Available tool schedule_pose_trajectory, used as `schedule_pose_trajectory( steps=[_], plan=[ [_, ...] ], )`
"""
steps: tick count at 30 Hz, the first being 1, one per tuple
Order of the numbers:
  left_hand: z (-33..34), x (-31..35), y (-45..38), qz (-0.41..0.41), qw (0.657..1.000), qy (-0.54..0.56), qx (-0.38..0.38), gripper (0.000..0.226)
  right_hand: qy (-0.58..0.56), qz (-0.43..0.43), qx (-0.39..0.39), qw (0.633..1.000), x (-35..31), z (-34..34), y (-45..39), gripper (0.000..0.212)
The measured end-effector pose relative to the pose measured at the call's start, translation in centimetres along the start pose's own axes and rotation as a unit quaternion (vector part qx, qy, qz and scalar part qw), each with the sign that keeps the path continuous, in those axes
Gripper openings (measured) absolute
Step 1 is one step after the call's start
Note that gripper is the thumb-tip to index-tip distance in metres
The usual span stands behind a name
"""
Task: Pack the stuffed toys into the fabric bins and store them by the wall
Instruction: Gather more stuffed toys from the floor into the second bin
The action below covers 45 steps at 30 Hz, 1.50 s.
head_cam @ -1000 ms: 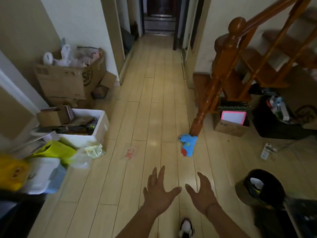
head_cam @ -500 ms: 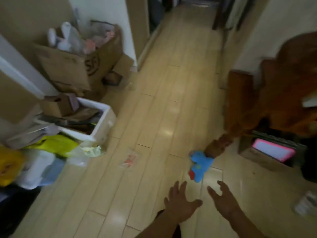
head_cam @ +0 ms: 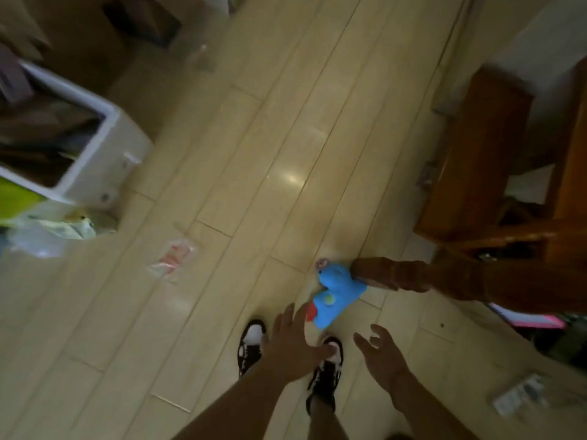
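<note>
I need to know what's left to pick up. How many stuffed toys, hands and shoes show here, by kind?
Toy: 1, blue, on the floor
Hands: 2, left hand, right hand, both empty
Shoes: 2, left shoe, right shoe
Total: 5

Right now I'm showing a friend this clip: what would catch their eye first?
The blue toy lying on the pale floor, against the foot of the brown post. Next, the left hand and right hand, open and empty, just short of it. A white box stands far left.
</note>
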<state>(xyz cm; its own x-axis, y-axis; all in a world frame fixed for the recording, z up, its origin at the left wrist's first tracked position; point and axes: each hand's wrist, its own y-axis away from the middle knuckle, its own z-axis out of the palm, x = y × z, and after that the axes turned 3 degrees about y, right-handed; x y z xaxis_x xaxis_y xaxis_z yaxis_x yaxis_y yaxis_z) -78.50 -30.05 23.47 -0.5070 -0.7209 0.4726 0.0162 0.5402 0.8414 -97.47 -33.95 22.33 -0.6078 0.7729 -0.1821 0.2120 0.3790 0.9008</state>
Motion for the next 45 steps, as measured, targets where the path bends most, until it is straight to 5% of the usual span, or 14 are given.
schedule_pose_trajectory(
  steps=[7,11,14,19,21,23,25,27,32,36,39,41,43,45],
  plan=[
    [10.4,-9.5,-18.8,-0.006,1.0,0.026,-0.006,0.126,-0.038,0.116,-0.007,0.992,4.3,5.5,-20.9,0.069],
    [15.3,-14.2,-27.6,0.005,1.0,0.022,0.018,0.148,-0.073,0.156,-0.001,0.985,7.1,8.7,-32.1,0.09],
    [16.8,-16.1,-30.7,-0.003,0.999,0.036,-0.011,0.153,-0.129,0.124,0.009,0.984,7.0,11.1,-38.3,0.082],
    [16.0,-17.0,-30.5,0.001,0.985,0.175,0.01,0.118,-0.233,0.017,0.121,0.965,5.1,13.1,-39.4,0.054],
    [13.3,-15.7,-28.8,-0.05,0.938,0.336,0.063,0.096,-0.236,-0.045,0.057,0.969,3.1,13.4,-35.1,0.06],
    [9.0,-14.0,-25.9,-0.083,0.845,0.526,0.054,0.09,-0.196,-0.115,-0.053,0.972,0.6,14.5,-29.3,0.062],
    [3.7,-13.1,-21.9,-0.056,0.752,0.652,0.079,0.081,-0.122,-0.178,-0.138,0.967,-2.3,16.2,-22.3,0.068],
    [-1.8,-12.7,-16.2,-0.022,0.7,0.704,0.115,0.073,-0.07,-0.23,-0.17,0.956,-5.6,17.9,-15.2,0.084],
    [-13.2,-14.7,3.0,0.036,0.635,0.729,0.252,0.048,0.094,-0.3,-0.24,0.918,-15.5,21.4,3.4,0.102],
    [-18.7,-17.3,19.8,0.095,0.626,0.718,0.289,0.089,0.153,-0.345,-0.312,0.872,-24.0,23.1,20.4,0.061],
    [-20.9,-19.5,30.7,0.135,0.583,0.728,0.334,0.052,0.297,-0.404,-0.393,0.771,-27.5,26.7,32.6,0.049],
    [-21.1,-21.7,36.5,0.144,0.55,0.735,0.369,0.048,0.355,-0.45,-0.423,0.702,-27.6,29.6,38.9,0.029],
    [-20.6,-24.0,41.9,0.155,0.537,0.736,0.383,0.046,0.366,-0.495,-0.42,0.667,-26.5,33.3,44.1,0.039],
    [-19.8,-26.4,46.5,0.167,0.549,0.718,0.395,0.037,0.336,-0.514,-0.422,0.667,-24.5,37.3,48.7,0.086]
  ],
)
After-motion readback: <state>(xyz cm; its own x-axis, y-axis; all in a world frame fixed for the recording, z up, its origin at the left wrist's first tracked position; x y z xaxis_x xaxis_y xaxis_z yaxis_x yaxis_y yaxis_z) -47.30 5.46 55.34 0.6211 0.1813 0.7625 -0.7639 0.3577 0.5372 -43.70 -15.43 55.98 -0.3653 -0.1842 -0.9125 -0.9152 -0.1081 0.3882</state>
